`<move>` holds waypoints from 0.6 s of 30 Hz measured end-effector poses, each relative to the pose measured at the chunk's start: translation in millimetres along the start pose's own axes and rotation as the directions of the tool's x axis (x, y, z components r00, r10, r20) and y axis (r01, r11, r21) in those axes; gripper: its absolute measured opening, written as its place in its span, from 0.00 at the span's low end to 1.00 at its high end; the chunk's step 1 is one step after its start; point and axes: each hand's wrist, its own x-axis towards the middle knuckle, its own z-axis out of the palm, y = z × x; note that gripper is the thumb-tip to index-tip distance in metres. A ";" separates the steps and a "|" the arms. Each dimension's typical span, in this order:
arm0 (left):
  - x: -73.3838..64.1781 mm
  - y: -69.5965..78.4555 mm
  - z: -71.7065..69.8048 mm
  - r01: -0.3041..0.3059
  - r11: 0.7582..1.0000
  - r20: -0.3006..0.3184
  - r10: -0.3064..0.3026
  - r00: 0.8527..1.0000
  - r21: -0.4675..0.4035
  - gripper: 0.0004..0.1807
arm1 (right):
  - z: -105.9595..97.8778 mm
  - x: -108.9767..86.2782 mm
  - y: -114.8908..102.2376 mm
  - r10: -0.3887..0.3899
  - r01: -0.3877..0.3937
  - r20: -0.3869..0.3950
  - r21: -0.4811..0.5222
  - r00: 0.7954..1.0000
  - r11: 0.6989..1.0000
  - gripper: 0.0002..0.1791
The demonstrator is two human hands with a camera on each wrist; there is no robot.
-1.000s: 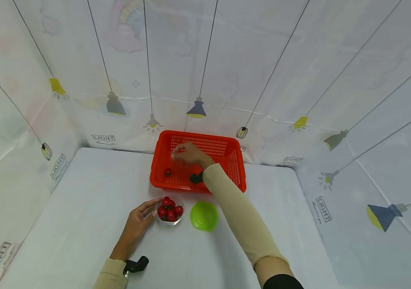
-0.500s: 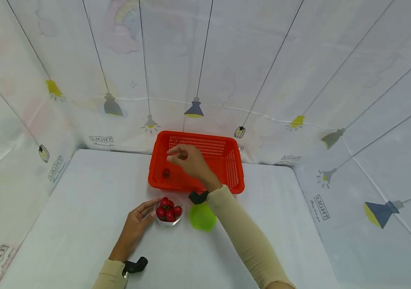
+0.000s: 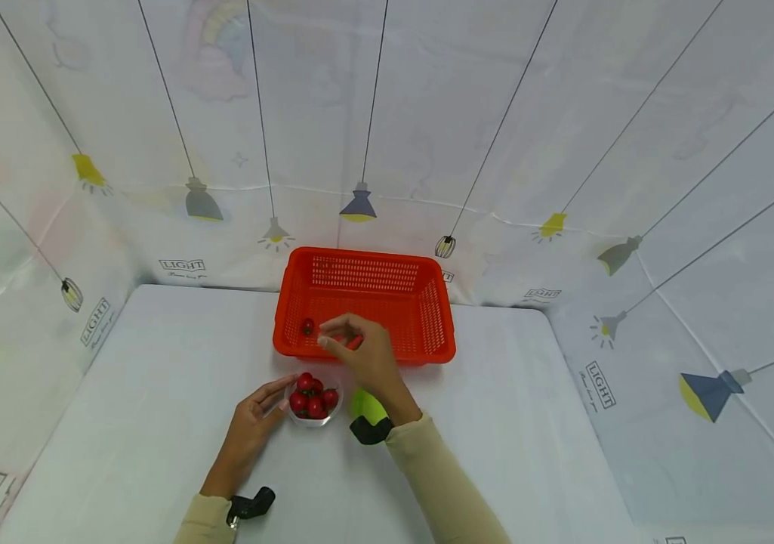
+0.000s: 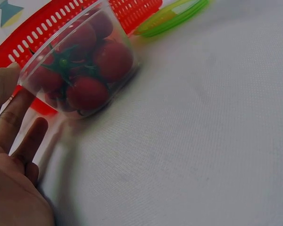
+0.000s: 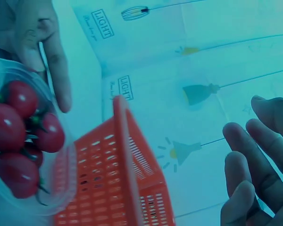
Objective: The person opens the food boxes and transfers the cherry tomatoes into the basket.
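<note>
A clear plastic bowl (image 3: 314,421) stands on the white table with several cherry tomatoes (image 4: 88,93), green stems on some. My left hand (image 3: 252,423) rests fairly straight fingers against the bowl's left side, near the rim. Over the front edge of a red slotted basket (image 3: 400,351) hovers my right hand (image 3: 371,363), its fingers loosely bent. In the right wrist view, nothing shows between those fingers. One more tomato (image 3: 308,326) lies in the basket's front left corner. A green lid (image 3: 368,406), partly hidden by the right wrist, lies right of the bowl.
The basket stands at the back of the table (image 3: 176,393), close to a wall sheet (image 3: 305,121) printed with hanging lamps. A similar sheet closes off each side. Each wrist wears a black camera mount; the left mount (image 3: 254,504) hangs beside the sleeve.
My right hand has come back from over the middle of the basket to its front edge, covering part of the green lid. The left hand stays at the bowl. The head view has shifted slightly.
</note>
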 end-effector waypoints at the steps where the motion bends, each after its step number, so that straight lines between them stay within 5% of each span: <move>1: 0.1 -0.1 -0.1 -0.003 1.000 0.002 0.003 1.000 0.000 0.27 | 1.7 -4.0 1.3 0.005 -0.005 -0.013 -0.006 1.000 1.000 0.11; 18: 1.3 -0.5 0.4 0.013 1.000 -0.007 -0.013 1.000 -0.010 0.27 | 29.2 -58.5 42.2 0.133 -0.136 -0.124 -0.016 0.983 0.991 0.12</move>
